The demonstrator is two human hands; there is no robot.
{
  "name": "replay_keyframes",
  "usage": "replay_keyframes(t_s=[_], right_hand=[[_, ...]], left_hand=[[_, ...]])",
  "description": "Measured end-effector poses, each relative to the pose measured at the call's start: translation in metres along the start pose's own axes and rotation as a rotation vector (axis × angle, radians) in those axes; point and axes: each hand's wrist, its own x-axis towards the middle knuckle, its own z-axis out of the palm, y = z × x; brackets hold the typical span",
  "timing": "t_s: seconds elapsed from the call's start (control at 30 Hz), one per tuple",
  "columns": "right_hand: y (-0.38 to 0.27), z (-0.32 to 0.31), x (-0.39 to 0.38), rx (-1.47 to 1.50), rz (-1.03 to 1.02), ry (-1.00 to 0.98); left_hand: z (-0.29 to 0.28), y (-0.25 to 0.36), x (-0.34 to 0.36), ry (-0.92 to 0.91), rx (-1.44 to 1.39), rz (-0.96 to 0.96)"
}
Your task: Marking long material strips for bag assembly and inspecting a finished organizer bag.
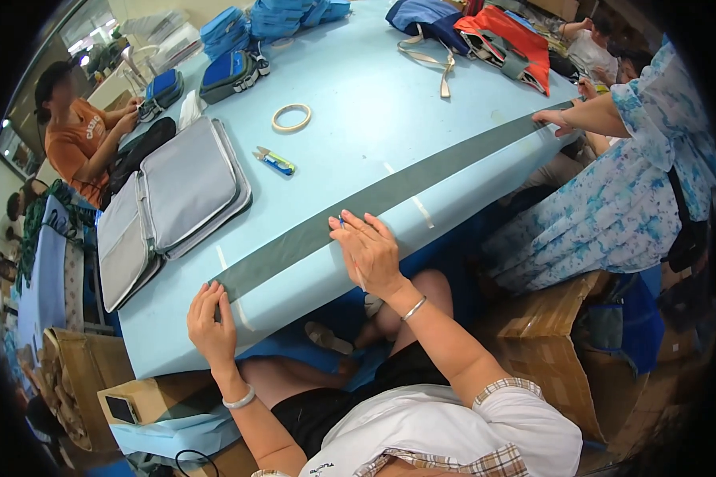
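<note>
A long dark grey-green fabric strip [445, 173] lies along the near edge of the light blue table [350, 111]. The fingertips of my left hand [212, 322] grip and press its left end. My right hand [370, 254] rests on the strip with its fingers closed on a slender pen-like tool [341, 220], mostly hidden. Pale tape pieces [419, 211] mark the table edge. At the strip's far right end, a co-worker's hand [553, 119] touches it. Beyond the strip are thread snips [274, 160] and a tape roll [292, 118].
Grey open cases [191, 183] lie left; blue bags [227, 75] and orange-navy bags [501, 52] lie at the back. A seated person in orange [87, 147] is left, a person in floral clothing [597, 199] right. Cardboard boxes [549, 358] stand beside my legs.
</note>
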Motion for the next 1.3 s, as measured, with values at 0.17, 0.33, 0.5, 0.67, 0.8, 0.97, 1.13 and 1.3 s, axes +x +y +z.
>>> replay_keyframes(t_s=[0.17, 0.33, 0.5, 0.67, 0.8, 0.97, 1.13, 1.3], right_hand=[[-0.0006, -0.0020, 0.0016, 0.003, 0.003, -0.013], [0.0006, -0.0031, 0.0033, 0.027, 0.015, -0.007], [0.0014, -0.0039, 0.0040, 0.020, 0.021, -0.039], [0.0008, -0.0047, 0.0055, 0.027, 0.043, -0.023], [0.0026, -0.0049, 0.0060, 0.037, 0.042, -0.033], [0.0035, -0.0048, 0.0049, 0.040, 0.034, -0.054], [0.0035, -0.0057, 0.0057, 0.048, 0.028, -0.015], [0.0039, -0.0081, 0.0072, 0.017, 0.032, -0.023]], left_hand=[[-0.0012, 0.0007, 0.0006, -0.010, 0.004, -0.007], [0.0000, 0.0019, 0.0027, -0.017, 0.002, -0.010], [-0.0009, 0.0052, 0.0035, -0.012, -0.007, -0.029], [-0.0008, 0.0071, 0.0049, -0.017, -0.001, -0.033], [-0.0011, 0.0080, 0.0060, -0.027, -0.002, -0.041], [-0.0023, 0.0079, 0.0062, -0.034, 0.005, -0.042], [-0.0026, 0.0076, 0.0056, -0.048, 0.011, -0.037], [-0.0031, 0.0094, 0.0067, -0.032, -0.011, -0.022]])
